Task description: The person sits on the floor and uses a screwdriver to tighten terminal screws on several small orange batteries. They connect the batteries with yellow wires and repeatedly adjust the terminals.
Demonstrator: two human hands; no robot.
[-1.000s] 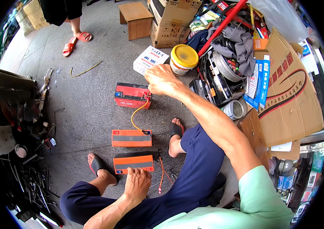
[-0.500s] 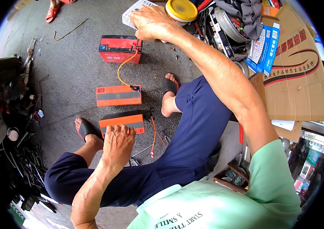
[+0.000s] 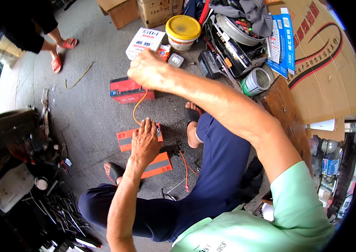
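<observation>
A red and black battery (image 3: 129, 98) stands on the floor, with two orange batteries nearer me. My right hand (image 3: 149, 71) is over the red battery's right end, fingers curled; what they grip, if anything, is hidden. From under it a yellow cable (image 3: 135, 110) curves toward the middle orange battery (image 3: 126, 142). My left hand (image 3: 146, 140) lies on that middle battery, fingers stretched forward across its top. The nearest orange battery (image 3: 160, 165) is partly behind my left wrist. A thin red lead (image 3: 185, 166) trails beside it on the floor.
A white box (image 3: 145, 41) and a yellow-lidded tub (image 3: 182, 31) stand beyond my right hand. An open tin (image 3: 256, 81), piled tools and a cardboard sheet (image 3: 324, 71) are at right. Tyres (image 3: 6, 124) and metal parts lie left. A person in red sandals (image 3: 56, 63) stands far left.
My left hand has moved forward from the nearest orange battery onto the middle one and its fingers have straightened. My right hand has come down over the red battery's right end. The view has shifted.
</observation>
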